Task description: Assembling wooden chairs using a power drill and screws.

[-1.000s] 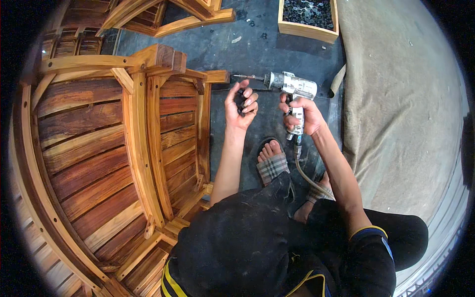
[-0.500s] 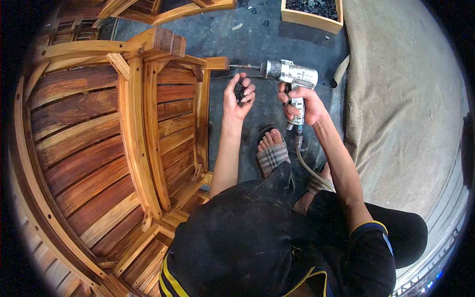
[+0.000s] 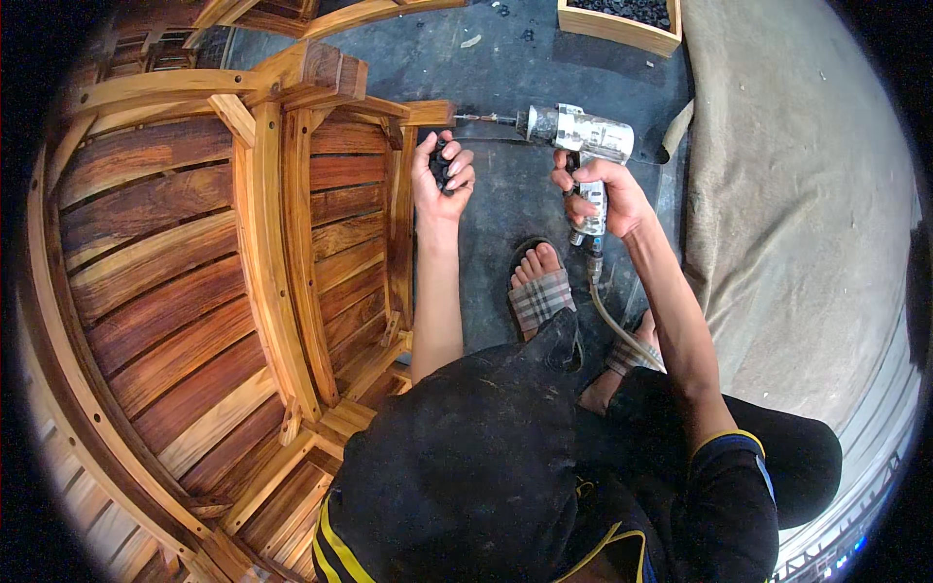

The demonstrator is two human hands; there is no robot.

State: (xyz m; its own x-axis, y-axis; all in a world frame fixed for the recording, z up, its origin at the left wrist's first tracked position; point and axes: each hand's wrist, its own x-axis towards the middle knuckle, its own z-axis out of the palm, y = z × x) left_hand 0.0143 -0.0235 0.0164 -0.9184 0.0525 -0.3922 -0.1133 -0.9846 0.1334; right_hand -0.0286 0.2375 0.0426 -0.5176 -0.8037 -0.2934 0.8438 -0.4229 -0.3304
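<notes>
Your right hand (image 3: 610, 199) was wrapped around the handle of the white drill (image 3: 595, 136), out in front of you. Its thin tip (image 3: 486, 120) pointed left at the end of a wooden leg (image 3: 428, 114) on the big furniture (image 3: 267, 253), but it was too small to tell if they touched. Your left hand (image 3: 443, 194) was curled around some little black things (image 3: 440, 163), close to that leg. A hose (image 3: 610, 316) hung from the drill's bottom. A wooden box (image 3: 622, 33) of black bits sat near the brown cloth (image 3: 777, 185)
</notes>
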